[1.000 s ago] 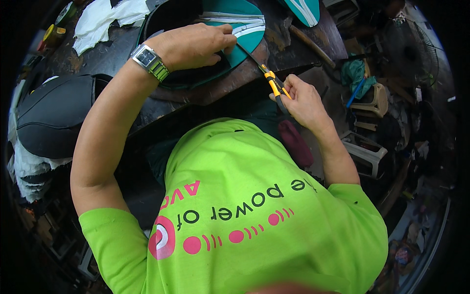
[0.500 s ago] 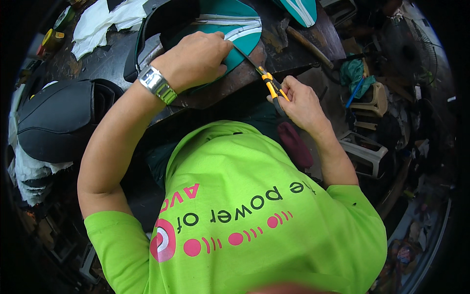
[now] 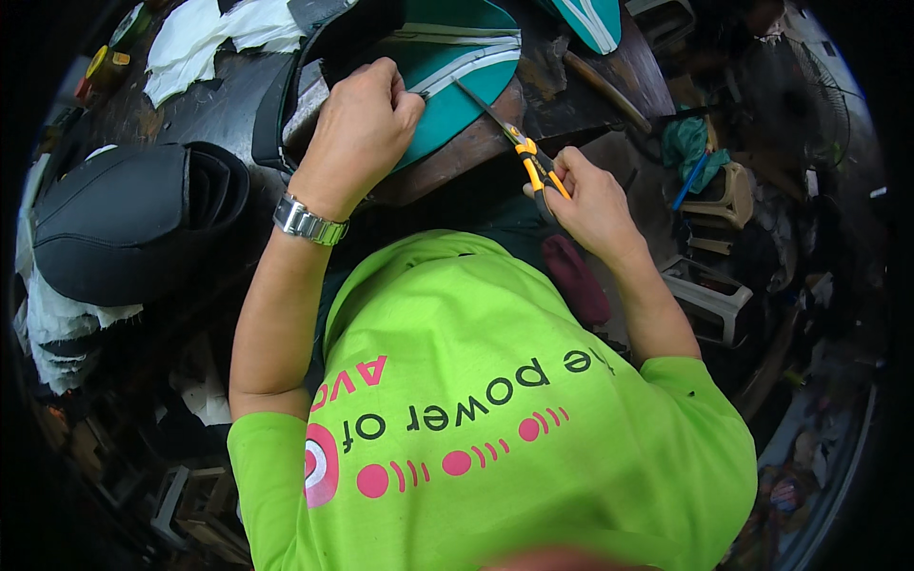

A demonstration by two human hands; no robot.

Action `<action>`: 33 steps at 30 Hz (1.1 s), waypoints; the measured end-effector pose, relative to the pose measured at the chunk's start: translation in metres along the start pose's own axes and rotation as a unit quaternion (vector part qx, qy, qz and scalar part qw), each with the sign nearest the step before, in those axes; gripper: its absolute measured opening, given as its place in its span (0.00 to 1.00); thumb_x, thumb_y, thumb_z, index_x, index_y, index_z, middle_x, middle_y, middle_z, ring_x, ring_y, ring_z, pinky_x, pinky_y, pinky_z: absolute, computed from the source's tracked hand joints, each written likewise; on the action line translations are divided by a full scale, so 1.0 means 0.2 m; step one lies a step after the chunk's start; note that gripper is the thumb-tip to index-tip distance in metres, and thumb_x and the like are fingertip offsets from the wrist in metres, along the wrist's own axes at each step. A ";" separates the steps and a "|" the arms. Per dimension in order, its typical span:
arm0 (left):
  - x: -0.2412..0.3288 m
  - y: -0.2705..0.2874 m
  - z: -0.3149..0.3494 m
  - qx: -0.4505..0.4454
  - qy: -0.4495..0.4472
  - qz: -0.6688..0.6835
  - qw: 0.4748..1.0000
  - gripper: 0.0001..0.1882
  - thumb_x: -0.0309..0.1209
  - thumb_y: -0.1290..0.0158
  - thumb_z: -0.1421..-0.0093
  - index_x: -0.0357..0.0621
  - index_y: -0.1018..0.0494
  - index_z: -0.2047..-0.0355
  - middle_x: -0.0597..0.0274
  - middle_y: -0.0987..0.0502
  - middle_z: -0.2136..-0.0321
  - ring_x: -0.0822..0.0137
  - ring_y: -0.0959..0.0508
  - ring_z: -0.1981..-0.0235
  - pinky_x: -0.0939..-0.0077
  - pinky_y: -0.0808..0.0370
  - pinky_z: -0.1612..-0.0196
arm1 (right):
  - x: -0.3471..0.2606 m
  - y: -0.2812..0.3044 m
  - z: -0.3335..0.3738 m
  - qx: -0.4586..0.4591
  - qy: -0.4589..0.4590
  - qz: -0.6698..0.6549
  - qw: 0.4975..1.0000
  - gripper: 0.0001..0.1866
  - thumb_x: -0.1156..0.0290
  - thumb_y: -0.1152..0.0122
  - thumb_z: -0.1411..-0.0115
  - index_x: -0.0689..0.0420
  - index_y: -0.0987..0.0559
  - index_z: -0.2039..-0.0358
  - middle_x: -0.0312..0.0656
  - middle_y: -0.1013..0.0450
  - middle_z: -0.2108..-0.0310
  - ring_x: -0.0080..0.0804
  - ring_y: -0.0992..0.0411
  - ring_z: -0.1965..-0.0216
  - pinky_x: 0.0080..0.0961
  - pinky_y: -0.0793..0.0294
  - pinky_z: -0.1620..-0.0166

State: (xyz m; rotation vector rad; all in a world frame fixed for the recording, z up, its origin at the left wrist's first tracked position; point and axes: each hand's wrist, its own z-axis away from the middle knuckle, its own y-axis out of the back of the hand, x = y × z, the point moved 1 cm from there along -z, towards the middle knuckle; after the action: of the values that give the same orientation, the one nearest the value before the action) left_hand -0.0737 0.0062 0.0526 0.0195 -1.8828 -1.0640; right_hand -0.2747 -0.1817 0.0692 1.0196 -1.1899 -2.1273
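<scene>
Teal panel (image 3: pixel 452 114): left hand (image 3: pixel 364 124) curled at its left (hold unclear), right hand (image 3: pixel 590 200) gripping scissors (image 3: pixel 533 164) at its right; keep blades (image 3: pixel 486 107) steady.

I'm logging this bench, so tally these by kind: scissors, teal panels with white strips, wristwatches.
Yellow-and-black scissors: 1
Teal panels with white strips: 2
Wristwatch: 1
Total: 4
</scene>
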 end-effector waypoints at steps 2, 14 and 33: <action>-0.01 -0.01 0.02 0.003 0.024 0.029 0.999 0.12 0.32 0.47 0.40 0.32 0.27 0.71 0.37 0.23 0.73 0.38 0.22 0.69 0.52 0.24 0.62 | -0.02 0.01 0.05 -0.022 -0.003 -0.004 1.000 0.24 0.51 0.28 0.45 0.57 0.27 0.63 0.50 0.23 0.74 0.55 0.22 0.68 0.46 0.27 0.61; 0.11 0.10 0.29 0.018 -0.145 -0.147 0.978 0.09 0.28 0.47 0.37 0.36 0.25 0.60 0.49 0.24 0.60 0.50 0.23 0.56 0.59 0.27 0.50 | -0.11 -0.05 0.13 -0.120 -0.029 -0.081 0.989 0.33 0.46 0.24 0.48 0.59 0.27 0.56 0.35 0.33 0.77 0.25 0.37 0.74 0.26 0.37 0.69; 0.03 0.00 0.40 -0.023 -0.161 -0.260 0.952 0.24 0.23 0.45 0.45 0.40 0.23 0.45 0.56 0.23 0.48 0.59 0.24 0.49 0.67 0.29 0.46 | -0.13 -0.19 0.15 -0.230 -0.096 -0.458 0.853 0.24 0.53 0.28 0.39 0.59 0.25 0.57 0.34 0.27 0.76 0.15 0.31 0.78 0.13 0.32 0.73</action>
State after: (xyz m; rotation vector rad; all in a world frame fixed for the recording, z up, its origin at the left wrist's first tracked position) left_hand -0.1362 0.0565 0.0427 0.3526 -2.2093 -1.5410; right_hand -0.2851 -0.1295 0.0563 1.3035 -0.1522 -3.0789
